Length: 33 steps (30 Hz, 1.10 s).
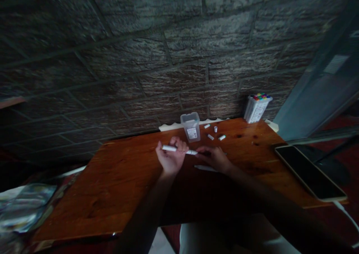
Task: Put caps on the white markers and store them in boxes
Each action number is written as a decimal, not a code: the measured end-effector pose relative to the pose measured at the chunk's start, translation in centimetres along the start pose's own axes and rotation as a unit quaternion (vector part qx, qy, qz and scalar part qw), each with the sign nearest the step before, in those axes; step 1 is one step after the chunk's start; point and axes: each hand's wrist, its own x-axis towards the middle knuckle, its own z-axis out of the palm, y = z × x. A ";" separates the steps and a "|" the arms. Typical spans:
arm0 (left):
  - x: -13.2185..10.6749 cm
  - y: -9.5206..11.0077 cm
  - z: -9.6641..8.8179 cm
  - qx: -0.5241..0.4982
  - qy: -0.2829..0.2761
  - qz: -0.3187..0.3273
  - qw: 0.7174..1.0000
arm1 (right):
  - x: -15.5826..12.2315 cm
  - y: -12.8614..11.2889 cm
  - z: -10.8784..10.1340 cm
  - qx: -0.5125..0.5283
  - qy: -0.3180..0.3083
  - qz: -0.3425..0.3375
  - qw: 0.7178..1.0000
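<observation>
A white marker (pixel 169 148) lies across the fingers of my left hand (pixel 172 158), which are curled round its barrel. My right hand (pixel 215 159) pinches the marker's right end with thumb and fingertips. Under the right hand, a second white marker (pixel 204 168) rests on the wooden table, partly hidden by the wrist. Beyond the hands are several small loose caps, among them a white cap (pixel 215 129) standing upright and a cap with a green end (pixel 222 138) on its side. A clear plastic container (pixel 191 129) with a label stands behind my left hand.
At the back right corner of the wooden table (pixel 126 179) stands a box of markers (pixel 256 108) with coloured tops. A phone (pixel 310 172) with a white cable lies at the right edge. A stone-block wall (pixel 174 67) rises directly behind the table.
</observation>
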 end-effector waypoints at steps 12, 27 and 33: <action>0.4 0.3 -0.5 -0.042 0.021 0.010 0.999 | 0.0 -0.2 0.3 0.073 0.000 0.014 0.997; 0.2 0.4 -0.8 -0.014 0.027 0.037 0.999 | -0.2 -0.6 0.5 0.033 -0.004 -0.022 0.999; 1.1 1.0 -1.2 0.043 0.055 0.055 0.996 | -0.2 -1.2 -0.4 -0.020 0.028 -0.046 0.998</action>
